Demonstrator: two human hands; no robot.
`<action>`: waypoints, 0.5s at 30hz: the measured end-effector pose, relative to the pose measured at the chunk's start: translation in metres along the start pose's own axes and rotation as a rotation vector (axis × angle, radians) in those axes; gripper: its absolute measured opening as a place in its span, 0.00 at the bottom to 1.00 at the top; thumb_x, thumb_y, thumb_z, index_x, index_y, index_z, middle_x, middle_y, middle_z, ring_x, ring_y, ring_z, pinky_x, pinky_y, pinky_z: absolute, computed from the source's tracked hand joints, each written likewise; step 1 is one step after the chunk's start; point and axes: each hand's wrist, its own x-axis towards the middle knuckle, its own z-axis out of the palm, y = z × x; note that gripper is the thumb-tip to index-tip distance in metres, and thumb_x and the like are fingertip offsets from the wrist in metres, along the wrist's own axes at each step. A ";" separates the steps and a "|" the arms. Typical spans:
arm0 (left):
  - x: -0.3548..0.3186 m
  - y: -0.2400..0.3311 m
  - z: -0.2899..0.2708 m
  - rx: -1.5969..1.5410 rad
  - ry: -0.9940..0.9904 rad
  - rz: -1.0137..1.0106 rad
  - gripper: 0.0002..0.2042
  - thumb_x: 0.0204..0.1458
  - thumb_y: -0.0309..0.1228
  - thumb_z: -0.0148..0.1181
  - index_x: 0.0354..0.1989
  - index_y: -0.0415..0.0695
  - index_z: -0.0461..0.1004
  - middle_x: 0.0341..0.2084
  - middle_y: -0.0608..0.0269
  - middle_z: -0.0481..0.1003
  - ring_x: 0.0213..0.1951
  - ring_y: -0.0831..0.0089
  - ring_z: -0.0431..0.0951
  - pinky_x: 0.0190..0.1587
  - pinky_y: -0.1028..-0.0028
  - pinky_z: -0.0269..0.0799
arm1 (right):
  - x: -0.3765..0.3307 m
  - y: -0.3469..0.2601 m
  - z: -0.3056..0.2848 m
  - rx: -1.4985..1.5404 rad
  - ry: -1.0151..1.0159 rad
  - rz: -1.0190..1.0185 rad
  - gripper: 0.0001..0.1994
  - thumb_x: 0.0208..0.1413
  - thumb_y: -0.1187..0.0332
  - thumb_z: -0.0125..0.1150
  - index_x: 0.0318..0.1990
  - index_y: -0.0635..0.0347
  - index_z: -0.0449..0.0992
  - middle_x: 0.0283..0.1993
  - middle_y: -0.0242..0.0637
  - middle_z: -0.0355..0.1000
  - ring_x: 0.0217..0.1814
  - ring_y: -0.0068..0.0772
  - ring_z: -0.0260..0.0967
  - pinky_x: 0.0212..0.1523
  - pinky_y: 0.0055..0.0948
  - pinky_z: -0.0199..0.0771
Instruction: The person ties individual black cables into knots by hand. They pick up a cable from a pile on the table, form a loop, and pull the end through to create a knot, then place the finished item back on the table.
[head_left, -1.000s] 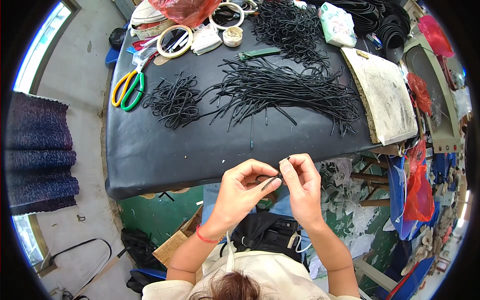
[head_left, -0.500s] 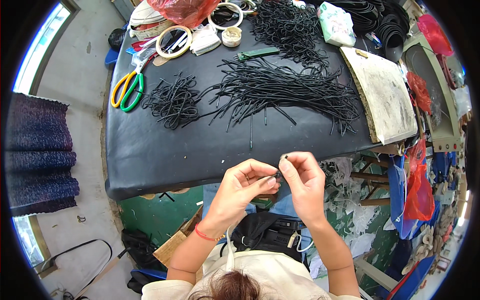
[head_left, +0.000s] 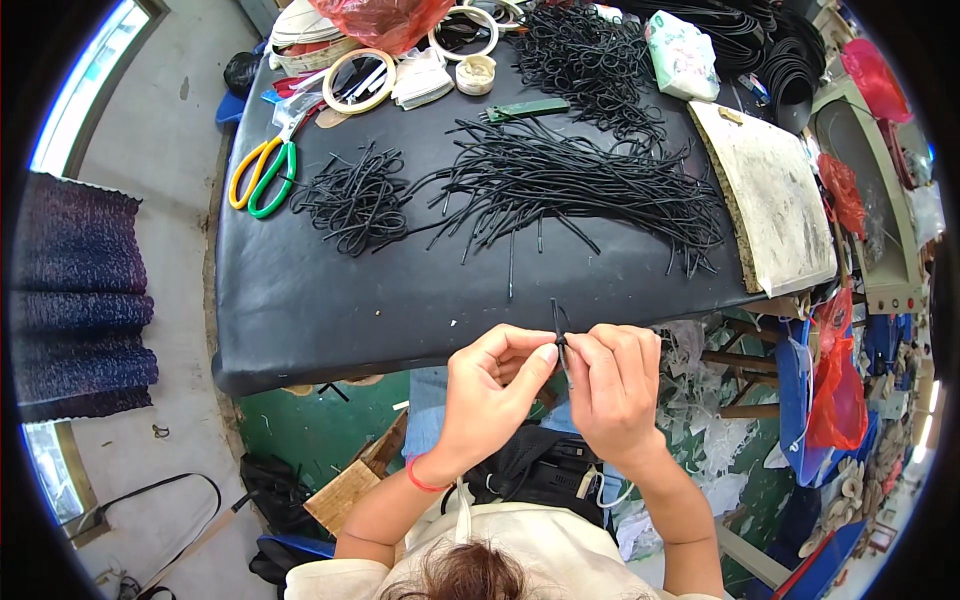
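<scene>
Seen from above the person's own head, two bare hands meet just in front of the near edge of a black padded worktable. The left hand and the right hand are pressed close together, thumbs and forefingers pinching a short black rubbery cord between them; its free end pokes up from the fingertips, just over the table's edge, while the rest is hidden inside the grip, so whether it is knotted or looped cannot be told. A thin red band circles the left wrist. On the table, well apart from the hands, lies a large loose heap of long straight black cords, and to its left a smaller tangled pile of curled black cords (these look shaped or bent, though that is a judgement). Going by the two piles, a small share of the cords seems to be worked and most remain. Further left rest scissors with yellow and green handles. Along the far edge sit rolls of tape, a small green comb-like tool, a red plastic bag and more black cord. A worn pale rectangular board lies at the table's right end.
</scene>
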 end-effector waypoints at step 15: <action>0.000 -0.008 -0.007 -0.162 -0.068 -0.200 0.06 0.55 0.25 0.52 0.35 0.34 0.71 0.26 0.67 0.72 0.28 0.84 0.70 0.33 0.81 0.68 | -0.004 0.010 -0.001 0.033 0.023 -0.275 0.11 0.36 0.76 0.60 0.32 0.67 0.71 0.34 0.39 0.65 0.35 0.37 0.63 0.34 0.35 0.66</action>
